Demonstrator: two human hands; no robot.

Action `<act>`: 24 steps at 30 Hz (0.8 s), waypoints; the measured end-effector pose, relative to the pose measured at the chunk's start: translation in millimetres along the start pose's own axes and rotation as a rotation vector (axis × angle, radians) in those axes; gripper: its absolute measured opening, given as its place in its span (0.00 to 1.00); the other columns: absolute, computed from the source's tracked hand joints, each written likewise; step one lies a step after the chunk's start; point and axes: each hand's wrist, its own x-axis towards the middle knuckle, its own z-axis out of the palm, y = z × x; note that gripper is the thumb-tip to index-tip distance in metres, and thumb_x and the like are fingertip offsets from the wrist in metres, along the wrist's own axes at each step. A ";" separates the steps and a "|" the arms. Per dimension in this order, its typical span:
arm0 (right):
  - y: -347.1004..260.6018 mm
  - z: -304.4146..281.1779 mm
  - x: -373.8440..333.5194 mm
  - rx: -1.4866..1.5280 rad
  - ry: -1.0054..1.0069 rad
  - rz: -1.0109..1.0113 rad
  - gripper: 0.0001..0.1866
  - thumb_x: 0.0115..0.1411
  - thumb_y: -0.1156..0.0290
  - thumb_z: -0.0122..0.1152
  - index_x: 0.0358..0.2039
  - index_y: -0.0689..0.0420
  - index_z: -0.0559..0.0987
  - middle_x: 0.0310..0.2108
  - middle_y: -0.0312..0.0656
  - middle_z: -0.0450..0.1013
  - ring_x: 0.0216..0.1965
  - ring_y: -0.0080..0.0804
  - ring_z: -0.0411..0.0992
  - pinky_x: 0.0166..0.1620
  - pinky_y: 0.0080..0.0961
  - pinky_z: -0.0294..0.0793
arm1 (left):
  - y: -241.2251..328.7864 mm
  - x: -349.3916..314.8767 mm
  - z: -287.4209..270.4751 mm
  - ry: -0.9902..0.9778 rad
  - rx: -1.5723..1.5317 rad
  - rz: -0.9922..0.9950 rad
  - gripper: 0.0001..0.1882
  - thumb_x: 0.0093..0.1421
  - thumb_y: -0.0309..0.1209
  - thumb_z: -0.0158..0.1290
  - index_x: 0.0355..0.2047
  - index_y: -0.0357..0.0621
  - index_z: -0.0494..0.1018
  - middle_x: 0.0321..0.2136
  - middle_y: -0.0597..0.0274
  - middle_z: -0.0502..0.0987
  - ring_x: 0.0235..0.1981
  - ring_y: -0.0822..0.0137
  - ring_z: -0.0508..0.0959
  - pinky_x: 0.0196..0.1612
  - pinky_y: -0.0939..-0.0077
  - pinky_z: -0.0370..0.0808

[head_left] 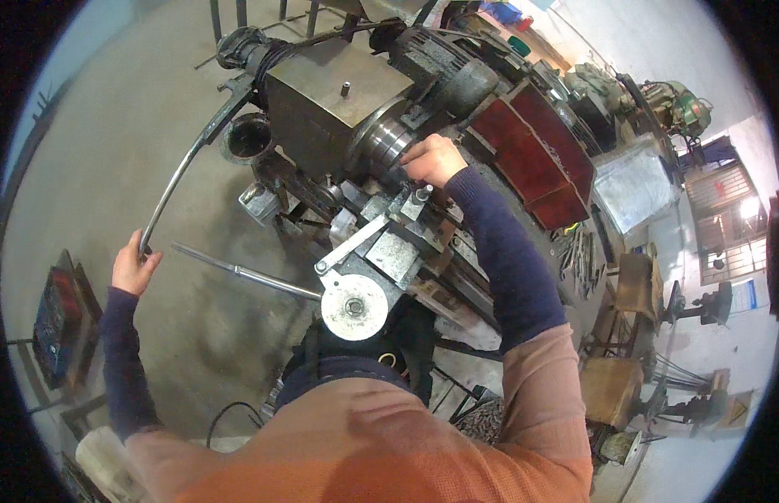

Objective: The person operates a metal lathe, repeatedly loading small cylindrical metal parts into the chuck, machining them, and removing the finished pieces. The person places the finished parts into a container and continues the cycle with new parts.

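My left hand (pixel 136 263) is closed round the lower end of a long curved metal lever (pixel 178 178), which runs up to the far left of a lathe-like machine. My right hand (pixel 434 160) reaches to the round steel chuck (pixel 386 141) at the front of the grey headstock box (pixel 326 80). Its fingers are bent together at the chuck's face, and whatever they pinch is hidden. Just below that hand sits the tool post (pixel 417 201) on its slide. Nearer me are a flat link bar (pixel 352 243), a pale round disc (pixel 354 308) and a second metal handle (pixel 247 272).
A dark red metal cover (pixel 532 155) and an electric motor (pixel 444 67) stand beyond my right arm. Several hand tools (pixel 580 260) lie right of my sleeve. A crate of small metal pieces (pixel 481 419) is close to my body. A dark red box (pixel 64 318) stands far left.
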 end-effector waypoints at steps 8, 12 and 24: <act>-7.0 0.1 -9.2 0.102 0.035 0.135 0.19 0.36 0.65 0.54 0.30 0.60 0.80 0.23 0.49 0.75 0.25 0.35 0.74 0.33 0.28 0.71 | -27.3 56.6 0.1 0.058 0.639 -0.065 0.13 0.46 0.28 0.52 0.35 0.45 0.72 0.28 0.49 0.75 0.31 0.50 0.75 0.33 0.57 0.72; -22.1 -1.4 -4.4 0.112 0.045 0.196 0.17 0.36 0.66 0.55 0.28 0.57 0.81 0.25 0.48 0.75 0.27 0.39 0.75 0.36 0.29 0.72 | -144.7 146.5 -34.9 0.163 0.815 -0.117 0.08 0.47 0.28 0.51 0.31 0.46 0.74 0.29 0.53 0.76 0.34 0.53 0.76 0.35 0.60 0.73; -3.7 -21.9 -41.9 0.064 0.334 0.001 0.19 0.34 0.66 0.57 0.30 0.57 0.80 0.30 0.51 0.75 0.34 0.46 0.73 0.41 0.33 0.72 | 15.2 173.4 25.8 0.541 -0.055 0.556 0.16 0.47 0.20 0.47 0.37 0.40 0.74 0.36 0.53 0.77 0.37 0.57 0.77 0.42 0.70 0.72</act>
